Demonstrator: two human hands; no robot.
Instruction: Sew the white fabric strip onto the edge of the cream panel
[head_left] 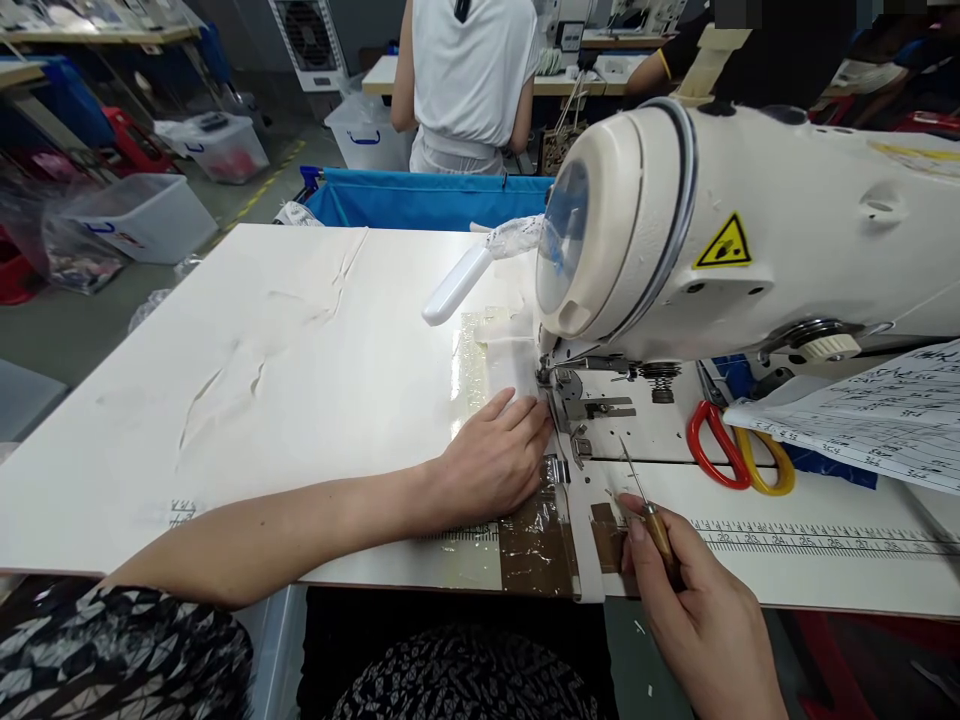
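My left hand (499,455) lies flat with its fingers stretched out, pressing on a white fabric piece (512,362) just left of the needle area of the sewing machine (757,230). In my right hand (694,610) is an awl (651,520) with a wooden handle, its thin metal point aimed up and toward the machine bed. Between my hands a white fabric strip (587,540) runs from a metal guide (561,470) over the table's front edge. The fabric under my left palm is hidden.
Red and yellow-handled scissors (739,450) lie right of the needle, beside a written paper sheet (862,410). A ruler tape (810,540) runs along the white table (300,350). Behind it are a blue cloth bin (427,200) and a person in white (474,80).
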